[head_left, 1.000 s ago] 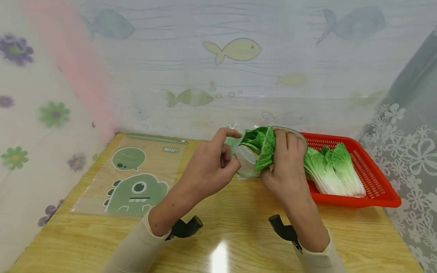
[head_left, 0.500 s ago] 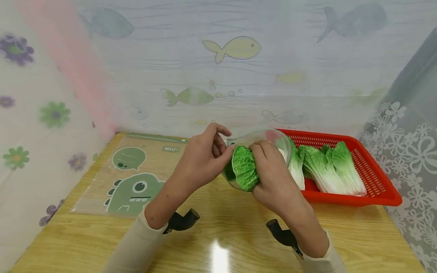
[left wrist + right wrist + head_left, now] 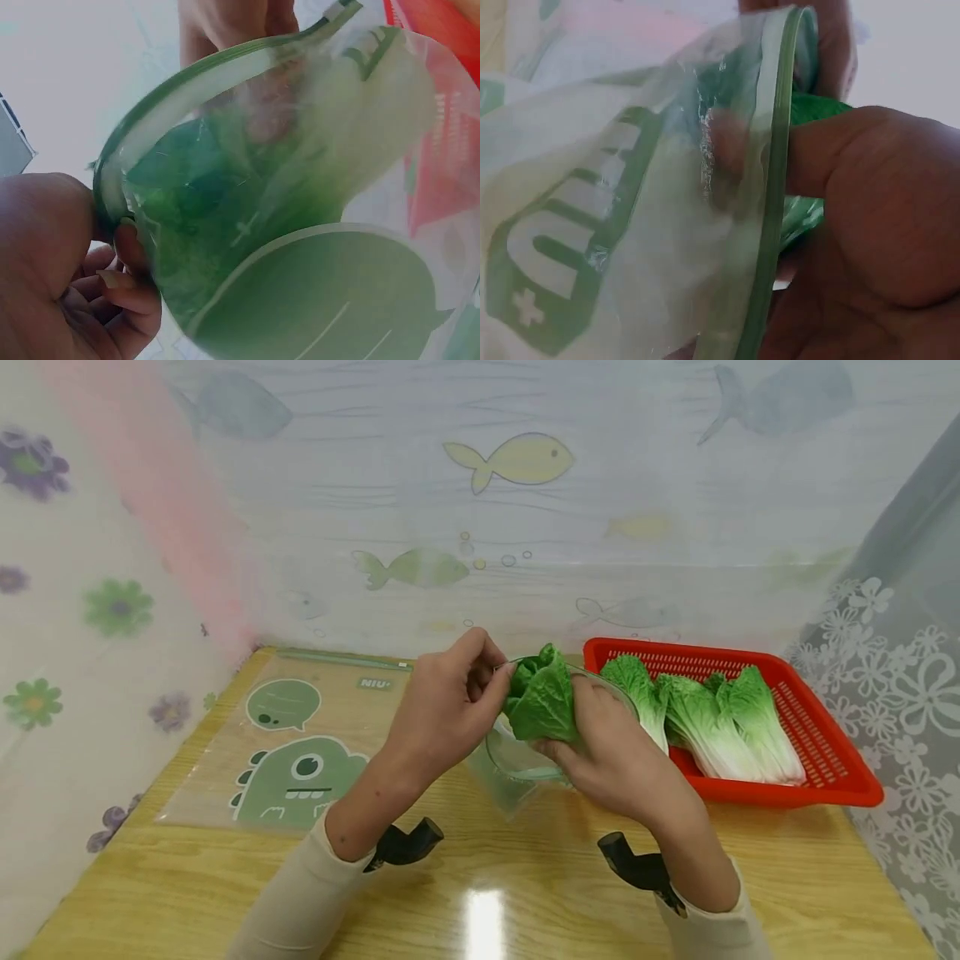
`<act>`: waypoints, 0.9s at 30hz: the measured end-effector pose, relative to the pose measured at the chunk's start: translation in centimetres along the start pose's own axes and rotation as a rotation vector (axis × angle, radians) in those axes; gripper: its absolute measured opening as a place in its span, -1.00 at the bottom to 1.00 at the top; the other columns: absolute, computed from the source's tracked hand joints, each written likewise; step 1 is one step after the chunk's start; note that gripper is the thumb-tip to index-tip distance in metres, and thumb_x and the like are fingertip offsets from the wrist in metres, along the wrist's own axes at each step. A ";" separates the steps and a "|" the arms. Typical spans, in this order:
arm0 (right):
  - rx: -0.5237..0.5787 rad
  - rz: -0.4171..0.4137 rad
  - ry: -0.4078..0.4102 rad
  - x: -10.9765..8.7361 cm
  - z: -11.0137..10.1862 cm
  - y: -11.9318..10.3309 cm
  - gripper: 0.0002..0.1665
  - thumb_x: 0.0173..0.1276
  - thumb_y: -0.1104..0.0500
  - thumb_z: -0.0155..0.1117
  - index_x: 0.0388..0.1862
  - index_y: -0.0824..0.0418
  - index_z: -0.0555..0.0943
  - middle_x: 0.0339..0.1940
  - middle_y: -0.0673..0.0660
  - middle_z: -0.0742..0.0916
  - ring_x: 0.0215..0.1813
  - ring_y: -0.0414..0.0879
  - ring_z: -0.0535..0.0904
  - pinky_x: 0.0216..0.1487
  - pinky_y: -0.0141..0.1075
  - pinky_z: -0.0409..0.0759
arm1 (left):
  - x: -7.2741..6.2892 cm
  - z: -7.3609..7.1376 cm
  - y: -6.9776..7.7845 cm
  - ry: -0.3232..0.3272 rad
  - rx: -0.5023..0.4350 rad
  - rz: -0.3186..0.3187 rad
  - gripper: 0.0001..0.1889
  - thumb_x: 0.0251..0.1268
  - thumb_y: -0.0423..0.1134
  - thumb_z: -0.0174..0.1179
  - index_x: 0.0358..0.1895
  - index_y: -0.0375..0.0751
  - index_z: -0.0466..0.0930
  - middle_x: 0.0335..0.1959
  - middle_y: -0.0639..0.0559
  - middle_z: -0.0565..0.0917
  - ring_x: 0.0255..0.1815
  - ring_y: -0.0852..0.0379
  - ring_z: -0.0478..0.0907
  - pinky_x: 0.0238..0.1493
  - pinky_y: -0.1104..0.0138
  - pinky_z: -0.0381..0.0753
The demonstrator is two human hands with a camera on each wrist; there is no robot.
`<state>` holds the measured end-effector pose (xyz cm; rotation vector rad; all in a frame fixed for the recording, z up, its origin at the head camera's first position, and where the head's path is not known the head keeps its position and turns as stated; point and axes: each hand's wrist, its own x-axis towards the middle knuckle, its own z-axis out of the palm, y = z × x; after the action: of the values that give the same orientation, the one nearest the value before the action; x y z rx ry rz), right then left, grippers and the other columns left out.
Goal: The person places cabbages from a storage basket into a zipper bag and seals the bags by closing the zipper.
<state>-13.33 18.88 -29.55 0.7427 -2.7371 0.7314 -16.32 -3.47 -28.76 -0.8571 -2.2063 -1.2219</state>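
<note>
My left hand [image 3: 438, 706] pinches the rim of a clear zip bag [image 3: 510, 785] with green edging, thumb against fingers. The bag's mouth is spread wide; in the left wrist view its green zip strip [image 3: 202, 64] curves from that pinch. A Chinese cabbage [image 3: 546, 706] sits in the mouth, its leafy green end sticking up and its pale part showing through the plastic. My right hand [image 3: 622, 752] reaches into the opening and grips the cabbage; its thumb crosses the zip strip in the right wrist view, other fingers partly hidden by leaves and film.
A red plastic basket [image 3: 832, 743] stands at the right, with several Chinese cabbages [image 3: 708, 727] lying in it. Flat on the wooden table [image 3: 540, 893] at the left lies another zip bag [image 3: 225, 768] with a green monster print. A fish-patterned curtain [image 3: 405, 510] hangs behind.
The right hand and cabbage have moved left and down into the bag's mouth, and the leafy end has turned upward. The left hand has shifted slightly left, still at the bag's rim.
</note>
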 end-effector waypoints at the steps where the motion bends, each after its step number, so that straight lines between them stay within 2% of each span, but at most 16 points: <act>1: 0.020 0.012 -0.024 0.0 -0.1 0.0 -0.17 0.43 0.06 0.52 0.47 0.39 0.34 0.30 0.33 0.62 0.40 0.28 0.53 0.40 0.20 0.49 | 0.0 -0.1 0.0 0.005 0.006 0.007 -0.93 0.59 -0.33 0.21 -0.18 -0.18 0.58 -0.51 0.13 0.63 -0.58 0.33 0.49 -0.47 0.34 0.57; 3: 0.050 0.022 -0.071 0.0 -0.3 -0.1 -0.08 0.45 -0.03 0.51 0.60 0.26 0.29 0.48 0.28 0.53 0.52 0.23 0.43 0.46 0.18 0.45 | 0.1 -0.4 -0.2 0.016 0.018 0.016 -0.93 0.60 -0.33 0.20 -0.16 -0.19 0.57 -0.51 0.12 0.63 -0.58 0.33 0.49 -0.46 0.34 0.57; 8: -0.026 0.024 -0.160 -0.3 -0.4 -0.3 -0.02 0.39 0.00 0.57 0.64 0.27 0.33 0.50 0.26 0.55 0.50 0.23 0.47 0.43 0.16 0.50 | 0.0 -1.1 0.0 0.040 -0.019 0.003 -0.93 0.57 -0.34 0.23 -0.18 -0.19 0.59 -0.52 0.12 0.66 -0.58 0.32 0.53 -0.46 0.32 0.58; 10: -0.058 0.035 -0.171 -0.3 -0.3 -0.3 0.00 0.35 0.02 0.60 0.61 0.34 0.35 0.51 0.29 0.55 0.50 0.26 0.47 0.44 0.17 0.49 | -0.1 -1.2 0.2 0.040 -0.035 -0.002 -0.93 0.56 -0.34 0.24 -0.19 -0.18 0.59 -0.53 0.13 0.66 -0.58 0.32 0.53 -0.46 0.31 0.58; 12: -0.050 0.051 -0.162 -0.3 -0.4 -0.5 0.01 0.35 -0.03 0.59 0.63 0.31 0.34 0.57 0.25 0.50 0.54 0.24 0.45 0.44 0.17 0.49 | -0.2 -1.4 0.2 0.040 -0.041 -0.005 -0.93 0.56 -0.33 0.24 -0.19 -0.17 0.59 -0.53 0.14 0.67 -0.58 0.33 0.53 -0.47 0.31 0.58; 14: -0.008 0.036 -0.111 -0.4 -0.8 -0.6 -0.06 0.39 -0.02 0.56 0.61 0.27 0.38 0.53 0.22 0.55 0.48 0.20 0.53 0.39 0.15 0.55 | -0.2 -1.5 0.3 0.056 -0.055 -0.010 -0.93 0.57 -0.33 0.24 -0.18 -0.18 0.59 -0.54 0.14 0.67 -0.59 0.32 0.53 -0.48 0.31 0.56; 17: 0.055 -0.032 0.046 -0.9 -1.5 -0.9 -0.34 0.38 0.05 0.58 0.39 0.21 0.59 0.20 0.11 0.74 0.13 0.04 0.72 0.11 -0.05 0.71 | -0.1 -1.9 0.1 0.095 -0.109 -0.020 -0.93 0.57 -0.32 0.25 -0.17 -0.19 0.59 -0.54 0.13 0.66 -0.62 0.27 0.52 -0.53 0.31 0.53; 19: 0.058 -0.088 0.167 -1.1 -1.9 -0.9 -0.45 0.28 0.05 0.66 0.17 0.20 0.66 -0.03 0.04 0.73 -0.10 -0.08 0.66 -0.08 -0.23 0.65 | 0.0 -2.2 0.1 0.114 -0.169 -0.026 -0.93 0.58 -0.33 0.24 -0.17 -0.21 0.58 -0.55 0.10 0.64 -0.66 0.22 0.51 -0.58 0.30 0.51; 21: 0.033 -0.101 0.202 -1.2 -2.2 -0.6 -0.32 0.15 -0.05 0.75 0.12 0.22 0.62 -0.07 0.05 0.64 -0.12 -0.10 0.53 -0.13 -0.24 0.54 | 0.2 -2.5 0.0 0.129 -0.233 -0.029 -0.93 0.59 -0.34 0.23 -0.16 -0.24 0.57 -0.56 0.06 0.63 -0.69 0.17 0.52 -0.63 0.28 0.50; 23: 0.002 -0.062 0.116 -1.4 -2.5 -0.2 -0.01 0.04 -0.23 0.76 0.27 0.26 0.53 0.10 0.13 0.58 0.05 -0.01 0.48 0.01 -0.16 0.55 | 0.2 -2.7 -0.1 0.142 -0.298 -0.046 -0.93 0.60 -0.35 0.22 -0.15 -0.27 0.57 -0.56 0.01 0.61 -0.71 0.10 0.53 -0.64 0.26 0.52; 25: 0.012 -0.016 -0.047 -1.6 -2.6 0.6 0.27 -0.02 -0.39 0.71 0.48 0.29 0.41 0.28 0.18 0.54 0.24 0.06 0.46 0.19 -0.02 0.56 | 0.3 -2.9 -0.2 0.168 -0.340 -0.074 -0.93 0.60 -0.37 0.20 -0.15 -0.29 0.56 -0.56 -0.03 0.61 -0.71 0.06 0.55 -0.62 0.24 0.56; 27: 0.035 0.026 -0.231 -1.9 -2.6 1.3 0.35 -0.01 -0.48 0.63 0.56 0.27 0.35 0.37 0.15 0.54 0.33 0.08 0.48 0.25 0.07 0.58 | 0.3 -3.1 -0.3 0.199 -0.376 -0.105 -0.93 0.60 -0.38 0.19 -0.15 -0.30 0.56 -0.57 -0.07 0.60 -0.70 0.02 0.56 -0.60 0.23 0.60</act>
<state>-12.20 21.99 -28.44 0.8494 -2.9516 0.7437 -16.43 -6.20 -27.23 -0.7249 -1.9143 -1.7297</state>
